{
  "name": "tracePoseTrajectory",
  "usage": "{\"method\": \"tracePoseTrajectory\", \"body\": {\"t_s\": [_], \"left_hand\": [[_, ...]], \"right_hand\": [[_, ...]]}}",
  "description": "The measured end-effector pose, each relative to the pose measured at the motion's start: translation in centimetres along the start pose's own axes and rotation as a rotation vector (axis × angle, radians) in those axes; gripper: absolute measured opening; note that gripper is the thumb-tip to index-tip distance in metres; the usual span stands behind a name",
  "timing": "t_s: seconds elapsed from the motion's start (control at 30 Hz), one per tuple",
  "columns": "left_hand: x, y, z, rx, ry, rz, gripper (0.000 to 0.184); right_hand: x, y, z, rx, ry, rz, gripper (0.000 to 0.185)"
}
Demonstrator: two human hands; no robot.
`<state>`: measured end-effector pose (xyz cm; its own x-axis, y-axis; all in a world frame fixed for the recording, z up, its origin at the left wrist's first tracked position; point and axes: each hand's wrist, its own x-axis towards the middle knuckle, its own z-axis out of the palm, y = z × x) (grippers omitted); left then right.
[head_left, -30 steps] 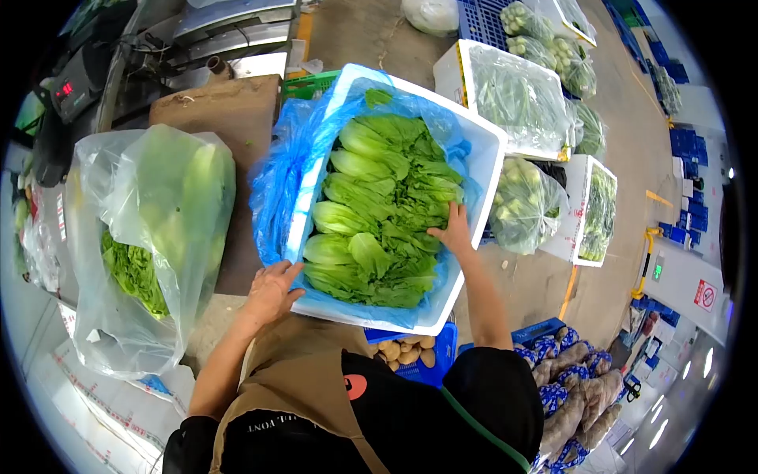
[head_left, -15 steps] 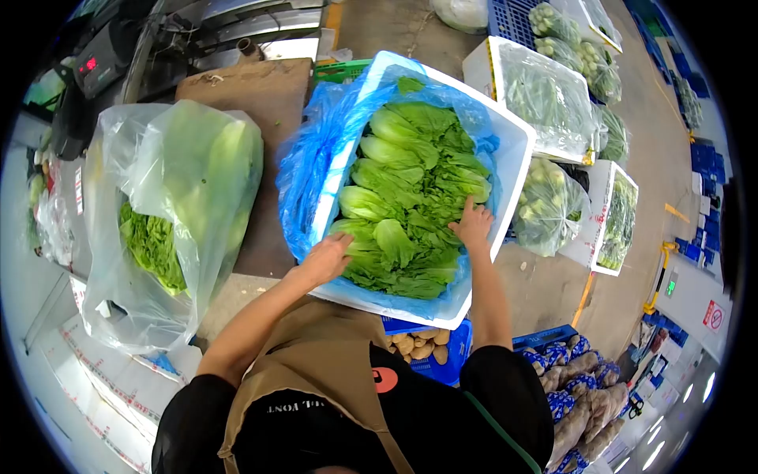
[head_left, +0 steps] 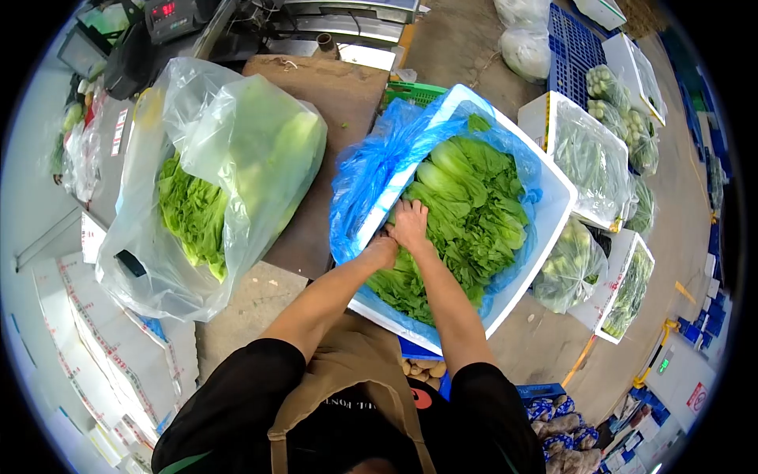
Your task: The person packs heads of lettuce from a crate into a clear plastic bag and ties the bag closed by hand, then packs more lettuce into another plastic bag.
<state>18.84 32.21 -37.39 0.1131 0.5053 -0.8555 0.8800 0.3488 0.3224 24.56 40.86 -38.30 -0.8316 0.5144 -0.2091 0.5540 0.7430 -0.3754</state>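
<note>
A white foam box point(head_left: 545, 205) lined with a blue plastic bag point(head_left: 371, 166) holds several heads of leafy green lettuce point(head_left: 482, 213). My right hand point(head_left: 409, 225) has its fingers bent over the pale stem ends at the left side of the heap, closed on the lettuce. Close against it is my left hand point(head_left: 383, 251), at the box's left inner edge; its fingers are tucked down and mostly hidden. To the left, a big clear plastic bag point(head_left: 268, 150) with more lettuce point(head_left: 192, 213) inside lies partly on a brown board point(head_left: 347, 95).
A scale with a red display point(head_left: 164, 11) stands at the upper left. On the right are foam boxes point(head_left: 588, 162), bagged vegetables point(head_left: 570, 268) and a blue crate point(head_left: 575, 51). Potatoes point(head_left: 422, 369) lie below the box, near my apron.
My right hand has moved from the right side of the lettuce across to the left, beside my left hand. The lettuce on the left looks shifted. The whole view has swung.
</note>
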Motion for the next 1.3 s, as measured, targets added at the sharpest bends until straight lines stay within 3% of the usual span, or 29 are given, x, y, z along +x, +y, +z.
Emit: {"method": "tracePoseTrajectory", "body": {"t_s": [0.07,0.17,0.27,0.37,0.47,0.6,0.73,0.83,0.9,0.97,1.1,1.17,1.2,1.23,1.3], "left_hand": [[-0.2,-0.7,0.0,-0.102,-0.083,0.08,0.042],[-0.6,-0.9,0.7,-0.065,0.028,0.086,0.05],[-2.9,-0.3,1.4,-0.013,0.226,0.127,0.057],[-5.4,-0.4,2.0,-0.165,0.423,0.219,0.068],[-6.0,-0.5,2.0,-0.391,0.461,0.242,0.072],[-6.4,-0.6,1.9,-0.57,0.41,0.185,0.073],[-7.0,-0.3,2.3,-0.611,0.49,0.174,0.069],[-10.0,0.5,2.3,-0.753,0.56,0.289,0.068],[-11.4,1.3,3.4,-0.764,0.662,0.354,0.073],[-11.3,1.7,4.7,-0.827,0.631,0.323,0.075],[-10.6,1.0,6.0,-0.724,0.573,0.216,0.087],[-9.5,0.3,6.2,-0.737,0.535,0.154,0.092],[-6.9,-0.3,8.8,-0.806,0.668,0.267,0.088],[-6.6,0.2,9.0,-0.788,0.783,0.248,0.084],[-8.5,0.8,6.6,-0.79,0.794,0.32,0.085]], "right_hand": [[-0.2,-0.2,0.8,-0.013,0.019,0.03,0.054],[-0.5,-0.3,0.5,0.037,-0.003,0.059,0.049],[-2.4,-0.4,-0.4,0.14,0.149,0.037,0.045],[-4.0,0.1,-2.0,0.251,0.243,0.016,0.045],[-4.4,2.2,-2.3,0.431,0.225,-0.018,0.045],[-3.0,3.0,-4.5,0.481,-0.165,0.001,0.057],[-3.3,2.9,-5.3,0.37,-0.195,-0.08,0.064],[-5.8,3.4,-6.5,0.51,-0.098,-0.107,0.07],[-7.9,4.0,-7.5,0.778,-0.092,0.015,0.072],[-9.1,4.6,-7.8,0.931,-0.036,0.056,0.075],[-8.8,4.6,-6.8,0.422,-0.036,-0.041,0.076],[-8.6,5.7,-4.3,0.435,0.014,-0.074,0.076],[-8.1,5.9,-3.2,0.45,0.039,-0.124,0.075],[-7.7,5.8,-3.3,0.483,0.052,-0.131,0.076],[-8.0,5.8,-3.2,0.53,0.084,-0.049,0.076]]}}
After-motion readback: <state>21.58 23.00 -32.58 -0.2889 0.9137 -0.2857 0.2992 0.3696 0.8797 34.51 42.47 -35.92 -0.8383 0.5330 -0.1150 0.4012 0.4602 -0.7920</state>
